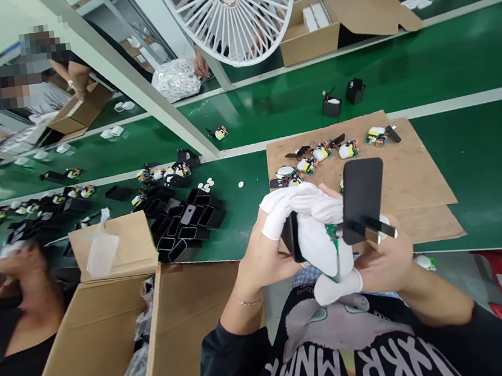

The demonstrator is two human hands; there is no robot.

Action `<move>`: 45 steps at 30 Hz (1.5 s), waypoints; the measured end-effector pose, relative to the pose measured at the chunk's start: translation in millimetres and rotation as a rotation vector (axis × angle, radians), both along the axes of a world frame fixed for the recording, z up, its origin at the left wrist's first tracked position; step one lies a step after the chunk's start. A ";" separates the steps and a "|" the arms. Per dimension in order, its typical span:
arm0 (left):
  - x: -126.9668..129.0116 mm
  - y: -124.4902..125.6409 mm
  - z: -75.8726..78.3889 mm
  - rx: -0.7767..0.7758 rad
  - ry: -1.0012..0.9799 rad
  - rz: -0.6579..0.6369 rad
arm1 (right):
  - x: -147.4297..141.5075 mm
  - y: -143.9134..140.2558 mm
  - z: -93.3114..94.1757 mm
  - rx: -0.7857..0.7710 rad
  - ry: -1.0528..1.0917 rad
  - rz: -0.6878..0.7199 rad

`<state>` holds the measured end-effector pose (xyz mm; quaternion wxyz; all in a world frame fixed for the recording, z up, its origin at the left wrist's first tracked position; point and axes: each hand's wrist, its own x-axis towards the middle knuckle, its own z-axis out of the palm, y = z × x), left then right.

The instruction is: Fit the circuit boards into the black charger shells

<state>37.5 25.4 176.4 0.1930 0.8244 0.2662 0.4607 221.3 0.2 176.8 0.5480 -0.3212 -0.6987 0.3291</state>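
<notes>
Both hands are raised in front of my chest, with white covers over some of the fingers. My left hand (275, 234) is closed around a black plastic housing (290, 237), its fingers curled over the top. Between the hands is a circuit board (332, 236) with a large white pad-like mass (317, 247) on its face, partly inside or against the housing; I cannot tell how deep. My right hand (383, 260) grips the board's near end. A flat black end plate (364, 198) stands upright beside that hand, with metal plug prongs (381, 228) near its lower edge.
Wired circuit boards (320, 154) lie on a cardboard sheet (414, 174). Empty black housings (186, 217) are heaped left on the green bench (234, 239). A white fan (231, 26) hangs ahead. An open carton (96, 341) stands left, near a co-worker's arm (30, 294).
</notes>
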 end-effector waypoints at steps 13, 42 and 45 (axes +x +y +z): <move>-1.2 3.5 -8.4 0.054 0.007 -0.007 | -4.5 5.8 18.4 0.279 -0.028 0.004; 2.1 -3.4 -23.3 -0.161 -0.115 0.108 | 3.1 4.5 19.0 0.263 -0.187 -0.088; 1.4 -2.7 -23.5 -0.142 -0.115 0.113 | 4.7 7.8 19.9 0.243 -0.172 -0.062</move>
